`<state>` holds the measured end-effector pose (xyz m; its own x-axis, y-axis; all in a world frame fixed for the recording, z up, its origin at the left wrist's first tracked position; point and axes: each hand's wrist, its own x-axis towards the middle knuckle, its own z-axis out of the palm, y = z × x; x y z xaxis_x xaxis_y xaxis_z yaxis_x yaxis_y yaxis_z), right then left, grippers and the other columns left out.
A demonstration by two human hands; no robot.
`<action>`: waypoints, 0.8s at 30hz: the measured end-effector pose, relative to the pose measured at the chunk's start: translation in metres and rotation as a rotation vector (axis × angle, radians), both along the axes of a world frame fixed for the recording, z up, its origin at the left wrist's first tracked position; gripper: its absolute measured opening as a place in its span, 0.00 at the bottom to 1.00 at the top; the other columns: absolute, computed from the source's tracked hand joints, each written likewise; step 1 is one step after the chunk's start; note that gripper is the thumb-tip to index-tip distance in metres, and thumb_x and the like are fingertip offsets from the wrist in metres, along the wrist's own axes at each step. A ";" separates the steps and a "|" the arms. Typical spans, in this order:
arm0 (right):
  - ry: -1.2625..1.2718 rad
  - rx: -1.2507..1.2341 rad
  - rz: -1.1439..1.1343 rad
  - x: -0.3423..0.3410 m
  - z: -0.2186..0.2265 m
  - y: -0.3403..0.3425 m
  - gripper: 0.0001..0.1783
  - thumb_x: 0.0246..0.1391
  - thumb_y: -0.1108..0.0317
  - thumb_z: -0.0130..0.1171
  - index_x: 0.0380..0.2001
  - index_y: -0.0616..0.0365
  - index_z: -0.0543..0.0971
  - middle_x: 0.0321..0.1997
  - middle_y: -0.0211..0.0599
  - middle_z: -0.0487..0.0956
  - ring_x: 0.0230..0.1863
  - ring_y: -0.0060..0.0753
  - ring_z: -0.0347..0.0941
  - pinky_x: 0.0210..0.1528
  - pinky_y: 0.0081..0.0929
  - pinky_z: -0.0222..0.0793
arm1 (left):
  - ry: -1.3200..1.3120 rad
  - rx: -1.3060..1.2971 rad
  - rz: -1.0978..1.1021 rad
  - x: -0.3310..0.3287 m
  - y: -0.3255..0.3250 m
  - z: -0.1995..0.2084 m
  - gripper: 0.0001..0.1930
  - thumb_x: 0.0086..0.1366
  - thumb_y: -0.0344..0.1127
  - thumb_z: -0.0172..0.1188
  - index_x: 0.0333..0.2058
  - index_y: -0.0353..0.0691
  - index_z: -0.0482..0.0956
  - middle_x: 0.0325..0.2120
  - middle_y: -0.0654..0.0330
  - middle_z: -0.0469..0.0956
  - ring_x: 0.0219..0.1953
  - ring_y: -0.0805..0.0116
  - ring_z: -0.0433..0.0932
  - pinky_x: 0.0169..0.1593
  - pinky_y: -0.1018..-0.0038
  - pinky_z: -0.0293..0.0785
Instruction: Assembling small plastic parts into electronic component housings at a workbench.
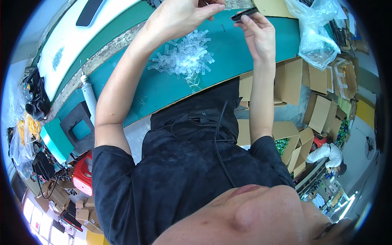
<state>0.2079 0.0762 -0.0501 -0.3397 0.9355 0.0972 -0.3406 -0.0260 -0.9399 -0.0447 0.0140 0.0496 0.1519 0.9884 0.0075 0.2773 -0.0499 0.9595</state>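
My right hand [258, 34] grips a small flat black part [245, 14] between thumb and fingers, above the far edge of the green work mat [237, 49]. Left of it, my left hand [183, 16] is closed in a pinch. A thin clear strip [228, 8] shows at its fingertips, close to the black part but apart from it. Some of the left fingers are cut off by the top of the view. Below the left hand, a loose pile of small clear plastic strips [188, 55] lies on the mat.
A pen-shaped electric screwdriver [87, 94] and a teal-and-black device [59, 139] are at the left. A phone [90, 12] lies on a white surface. Clear plastic bags [318, 32] hang at the right, above open cardboard boxes [290, 81]. Another person [326, 155] is farther off.
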 end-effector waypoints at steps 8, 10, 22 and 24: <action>0.129 0.109 -0.031 -0.016 0.013 -0.042 0.11 0.59 0.82 0.66 0.45 0.70 0.83 0.44 0.47 0.86 0.44 0.38 0.85 0.47 0.40 0.86 | 0.006 0.113 -0.069 0.008 -0.016 0.022 0.10 0.67 0.30 0.64 0.39 0.27 0.84 0.26 0.54 0.83 0.27 0.73 0.79 0.33 0.73 0.75; 0.138 0.127 -0.042 -0.017 0.014 -0.044 0.11 0.58 0.82 0.66 0.45 0.71 0.83 0.43 0.47 0.86 0.43 0.38 0.85 0.47 0.40 0.87 | 0.007 0.208 -0.063 0.011 -0.018 0.016 0.09 0.66 0.30 0.64 0.39 0.27 0.84 0.28 0.51 0.84 0.29 0.68 0.82 0.34 0.71 0.76; -0.084 0.226 -0.124 -0.028 0.026 -0.060 0.11 0.57 0.83 0.68 0.44 0.73 0.84 0.40 0.44 0.86 0.39 0.34 0.85 0.45 0.28 0.84 | 0.314 0.486 -0.138 0.012 -0.010 -0.006 0.10 0.62 0.30 0.66 0.39 0.28 0.85 0.32 0.45 0.84 0.33 0.48 0.84 0.38 0.65 0.80; -0.114 0.202 -0.134 -0.025 0.026 -0.060 0.11 0.57 0.82 0.68 0.44 0.72 0.84 0.40 0.41 0.85 0.37 0.32 0.83 0.42 0.26 0.82 | 0.285 0.261 -0.114 0.014 -0.011 0.007 0.10 0.62 0.30 0.66 0.40 0.29 0.85 0.32 0.44 0.84 0.33 0.49 0.85 0.38 0.64 0.80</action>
<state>0.1827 0.0160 -0.0236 -0.2341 0.9382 0.2549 -0.2195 0.2044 -0.9540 -0.0302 0.0028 0.0562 0.2931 0.9353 0.1981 0.5090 -0.3280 0.7958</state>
